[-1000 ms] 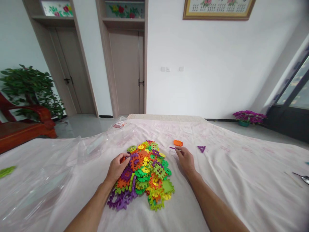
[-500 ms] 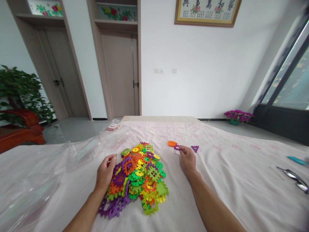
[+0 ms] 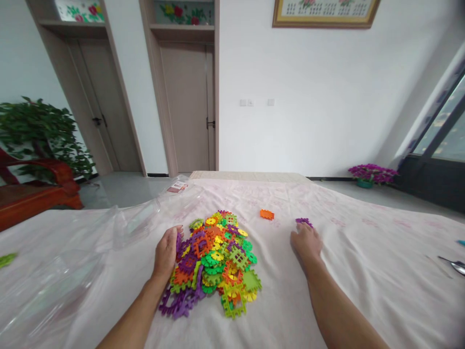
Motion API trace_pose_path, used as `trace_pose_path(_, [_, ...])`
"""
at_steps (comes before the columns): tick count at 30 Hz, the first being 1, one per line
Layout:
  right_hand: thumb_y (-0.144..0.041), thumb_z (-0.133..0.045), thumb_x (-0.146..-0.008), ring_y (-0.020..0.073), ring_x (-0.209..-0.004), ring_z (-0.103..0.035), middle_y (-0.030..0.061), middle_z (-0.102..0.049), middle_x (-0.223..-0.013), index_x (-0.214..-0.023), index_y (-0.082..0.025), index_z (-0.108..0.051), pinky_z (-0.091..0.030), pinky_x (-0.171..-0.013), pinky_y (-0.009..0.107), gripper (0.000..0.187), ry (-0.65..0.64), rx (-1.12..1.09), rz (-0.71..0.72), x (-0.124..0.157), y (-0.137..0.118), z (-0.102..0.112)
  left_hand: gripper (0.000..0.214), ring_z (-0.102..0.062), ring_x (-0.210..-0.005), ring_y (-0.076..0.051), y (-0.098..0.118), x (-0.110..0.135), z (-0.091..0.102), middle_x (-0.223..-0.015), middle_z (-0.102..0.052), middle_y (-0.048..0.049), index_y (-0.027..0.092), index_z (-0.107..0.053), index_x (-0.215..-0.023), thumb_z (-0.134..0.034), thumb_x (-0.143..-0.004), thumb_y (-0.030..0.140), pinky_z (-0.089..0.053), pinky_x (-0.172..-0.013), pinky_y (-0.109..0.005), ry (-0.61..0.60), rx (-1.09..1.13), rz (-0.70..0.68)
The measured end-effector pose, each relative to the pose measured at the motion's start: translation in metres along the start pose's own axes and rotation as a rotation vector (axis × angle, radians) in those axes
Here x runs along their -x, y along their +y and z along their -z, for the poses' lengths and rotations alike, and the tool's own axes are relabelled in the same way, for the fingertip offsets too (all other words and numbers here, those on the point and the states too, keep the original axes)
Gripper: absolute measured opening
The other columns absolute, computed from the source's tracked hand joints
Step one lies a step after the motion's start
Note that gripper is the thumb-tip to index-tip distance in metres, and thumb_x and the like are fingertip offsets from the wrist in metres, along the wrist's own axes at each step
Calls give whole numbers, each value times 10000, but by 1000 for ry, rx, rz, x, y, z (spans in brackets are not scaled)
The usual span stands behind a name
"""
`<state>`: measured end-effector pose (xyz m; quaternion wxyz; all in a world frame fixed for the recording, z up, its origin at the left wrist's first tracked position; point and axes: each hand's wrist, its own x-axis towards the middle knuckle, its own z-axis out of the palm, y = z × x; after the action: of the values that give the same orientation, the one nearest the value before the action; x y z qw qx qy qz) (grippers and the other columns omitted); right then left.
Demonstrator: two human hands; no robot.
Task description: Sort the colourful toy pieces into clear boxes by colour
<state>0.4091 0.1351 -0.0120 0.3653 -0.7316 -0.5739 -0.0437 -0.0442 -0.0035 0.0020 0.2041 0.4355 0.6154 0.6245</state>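
A heap of bright plastic interlocking pieces (image 3: 218, 254) in purple, orange, yellow and green lies on the pale pink cloth (image 3: 363, 271). My left hand (image 3: 166, 252) rests against the heap's left edge, fingers stretched out together and holding nothing. My right hand (image 3: 307, 242) reaches out to the right of the heap, and its fingertips are closed down on small purple pieces (image 3: 304, 222) lying on the cloth. A single orange piece (image 3: 267, 214) lies apart, between the heap and the purple pieces.
A crumpled clear plastic bag (image 3: 138, 223) lies to the left of the heap. A green piece (image 3: 7, 259) sits at the far left edge. A shiny metal object (image 3: 454, 264) lies at the right edge. The table's far edge (image 3: 250, 176) is straight ahead.
My right hand carried a purple piece from beside the orange piece over to the purple triangle on the right. My left hand slid from the top of the heap to its left edge.
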Motion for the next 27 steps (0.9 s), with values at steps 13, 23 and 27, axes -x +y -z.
trace_pose_path(13, [-464,-583,-841,215,-805,-637,66,-720,-895,-963,-208,-743,-499,-764,335,326,-521,-624,469,57,-115,13,389,-641,-1086,-250,8,1,0,-1102,-735,-39,237,-712,-989,-467,-867,513,-453,-976,-331,-229,-358,-64])
trace_pose_path(23, [-489,-793,-656,280,-1107,-574,57,-684,-1141,-1100,-245,-716,-414,-1007,409,512,-765,-681,739,78,-136,30,389,-637,-1075,-249,14,3,-1,-1108,-727,-41,233,-708,-996,-446,-881,497,-443,-954,-329,-250,-378,-60])
trace_pose_path(27, [-361,-821,-592,236,-939,-612,28,-691,-975,-958,-226,-702,-483,-846,351,408,-737,-741,542,78,-138,28,389,-633,-1083,-245,13,3,-1,-1112,-725,-32,237,-710,-1011,-445,-881,491,-441,-957,-321,-256,-381,-73])
